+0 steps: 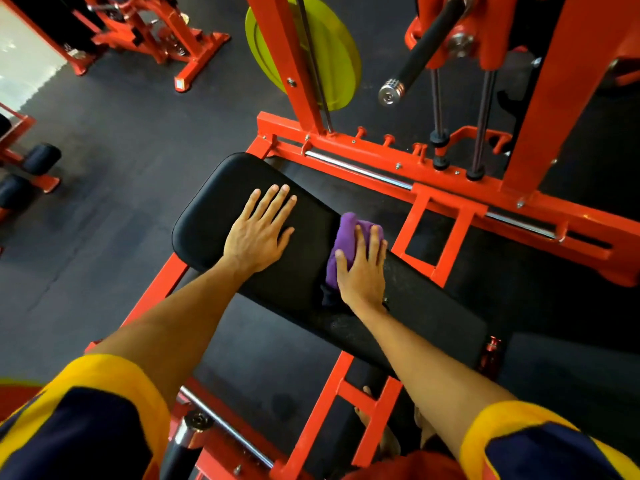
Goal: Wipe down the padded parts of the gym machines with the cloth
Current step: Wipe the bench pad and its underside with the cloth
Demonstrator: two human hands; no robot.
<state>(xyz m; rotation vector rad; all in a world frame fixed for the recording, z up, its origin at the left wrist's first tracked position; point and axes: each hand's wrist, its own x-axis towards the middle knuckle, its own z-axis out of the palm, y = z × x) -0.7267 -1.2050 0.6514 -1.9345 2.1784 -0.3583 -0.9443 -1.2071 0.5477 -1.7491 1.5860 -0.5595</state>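
A long black padded bench point(214, 206) lies across the orange machine frame point(429, 230), running from upper left to lower right. My left hand point(259, 230) rests flat on the pad's left half, fingers straight and spread. A bunched purple cloth point(346, 233) sits on the pad near its middle. My right hand point(362, 268) presses down on the cloth with straight fingers over it; part of the cloth shows beyond the fingertips and at the thumb side. The pad to the right of the cloth looks dusty.
Orange uprights with a yellow-green weight plate point(329, 53) and a black bar with a chrome end point(391, 91) stand behind the bench. Chrome guide rods point(360, 171) run along the frame. Another orange machine point(162, 32) and black roller pads point(41, 157) sit at left on dark rubber flooring.
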